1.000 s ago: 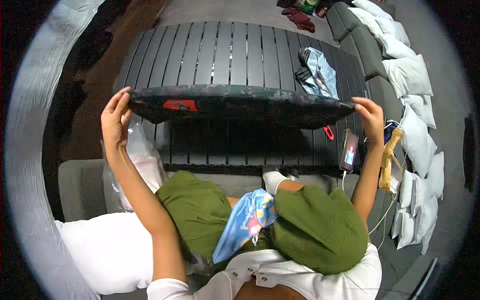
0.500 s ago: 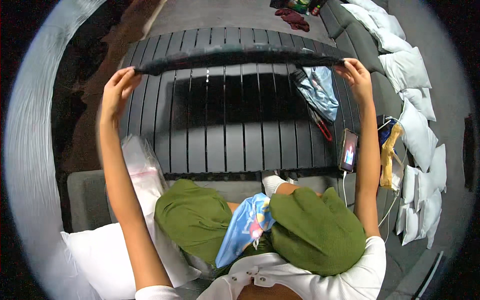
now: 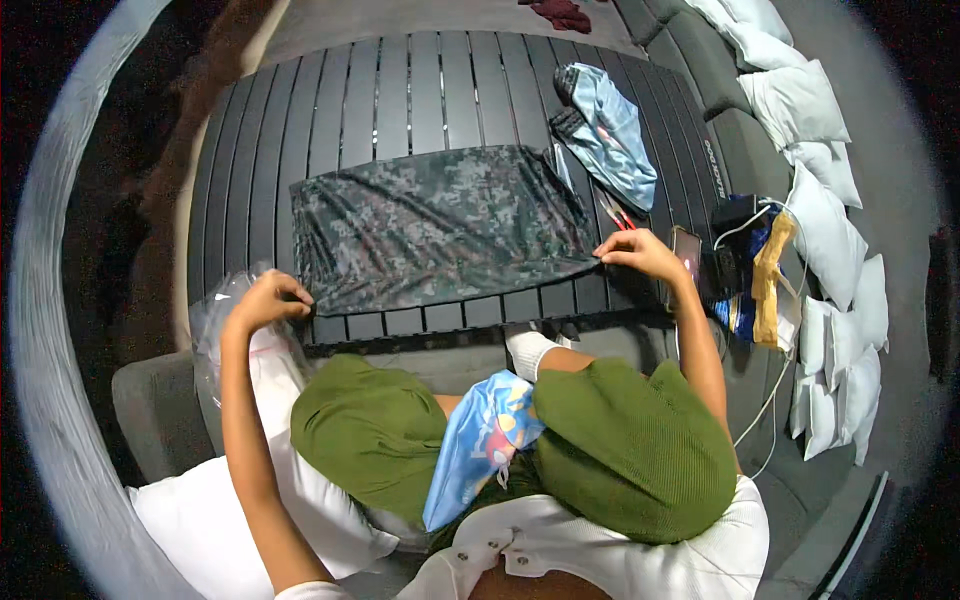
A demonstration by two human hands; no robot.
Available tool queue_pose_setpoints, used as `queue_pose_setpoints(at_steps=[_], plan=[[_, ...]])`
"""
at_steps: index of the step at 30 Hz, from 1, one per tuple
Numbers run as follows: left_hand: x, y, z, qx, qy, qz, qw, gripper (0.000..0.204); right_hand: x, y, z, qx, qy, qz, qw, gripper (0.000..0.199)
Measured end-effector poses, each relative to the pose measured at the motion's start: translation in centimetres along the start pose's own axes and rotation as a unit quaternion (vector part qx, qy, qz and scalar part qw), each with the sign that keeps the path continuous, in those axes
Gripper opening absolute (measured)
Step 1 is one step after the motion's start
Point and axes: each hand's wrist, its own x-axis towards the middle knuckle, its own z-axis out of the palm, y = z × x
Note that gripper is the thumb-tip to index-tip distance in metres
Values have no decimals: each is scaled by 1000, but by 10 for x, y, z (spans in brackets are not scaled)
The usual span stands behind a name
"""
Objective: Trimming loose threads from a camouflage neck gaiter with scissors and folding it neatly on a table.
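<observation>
Pillow, white and soft, sits at the person's left hip, with a crinkled clear plastic bag just above it at the tabletop's near-left corner.

Left hand: fingers curled narrow, pinching the near-left corner of the camouflage cloth.

Cloth lies flat on the dark slatted tabletop, straight ahead of both hands. Long axis runs left-right, across the slats. Near edge sits just short of the tabletop's near rim. Fabric looks thin and limp, with a grey-green pixel pattern, roughly rectangular, and a few soft ripples towards the right end.

Right hand: fingers closed narrow on the near-right corner of the cloth. Both hands are on the near edge, one per corner, so neither is nearer; the far edge is well apart from both.

Below: green ribbed trousers over both knees, and a blue patterned cloth draped between them.

Right of the camouflage cloth: a light blue folded garment, shiny, lying diagonally, just beside the cloth's far-right corner. A red-handled tool near the right hand; can't tell what kind. A phone just beyond the right hand. Further right, a grey sofa with white cushions along it.
</observation>
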Motion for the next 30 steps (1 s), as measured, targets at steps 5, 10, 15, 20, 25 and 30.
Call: queue_pose_setpoints(at_steps=[5,10,15,20,25,30], plan=[[21,58,5,38,74,-78,993,27,21,-41,-5,-237,269,-84,930,17],[96,49,26,-31,455,-21,890,44,110,-67,39,-444,307,-188,820,39],[134,7,63,188,442,-133,867,53,164,-36,31,-511,326,-82,791,15],[135,9,71,243,459,-131,845,52,164,-17,0,-404,335,-77,848,11],[139,12,71,243,466,-127,841,51,165,1,-42,-253,223,-76,938,21],[134,10,71,247,475,-125,835,50,156,2,-45,-215,247,-48,944,21]])
